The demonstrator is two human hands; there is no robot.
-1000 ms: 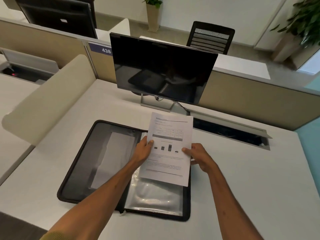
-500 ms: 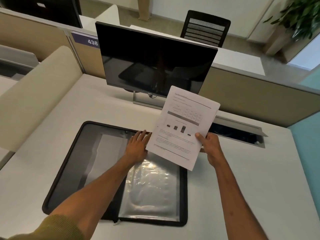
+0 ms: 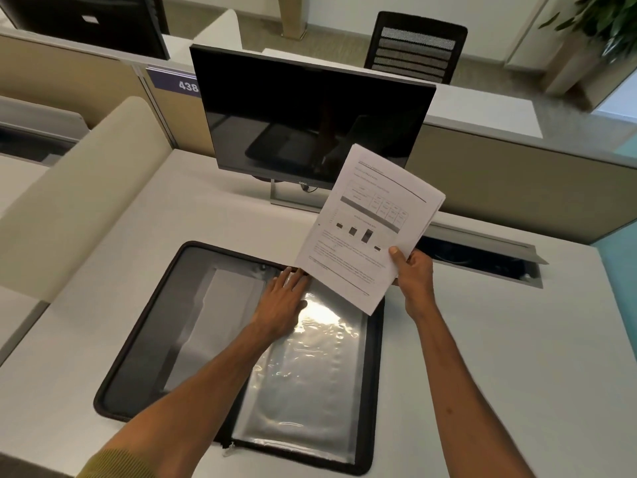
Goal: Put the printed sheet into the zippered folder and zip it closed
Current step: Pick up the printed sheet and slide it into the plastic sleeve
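Note:
A black zippered folder point(image 3: 144, 343) lies spread open and flat on the white desk, with a grey pocket on its left half and shiny clear plastic sleeves point(image 3: 310, 384) on its right half. My left hand point(image 3: 282, 301) rests flat, fingers apart, on the top of the sleeves near the folder's spine. My right hand point(image 3: 412, 277) holds the printed sheet point(image 3: 368, 222) by its lower right corner, tilted up in the air over the folder's far right corner. The zipper pull point(image 3: 228, 450) hangs at the folder's near edge.
A dark Dell monitor point(image 3: 310, 119) stands behind the folder on the white desk point(image 3: 499, 357). An open cable slot point(image 3: 482, 260) runs along the back right. A beige divider point(image 3: 79, 194) borders the left side. A black chair point(image 3: 415, 46) sits beyond the partition.
My left hand let go of the sheet and came down flat onto the plastic sleeves. My right hand lifted the sheet up and to the right, tilting it.

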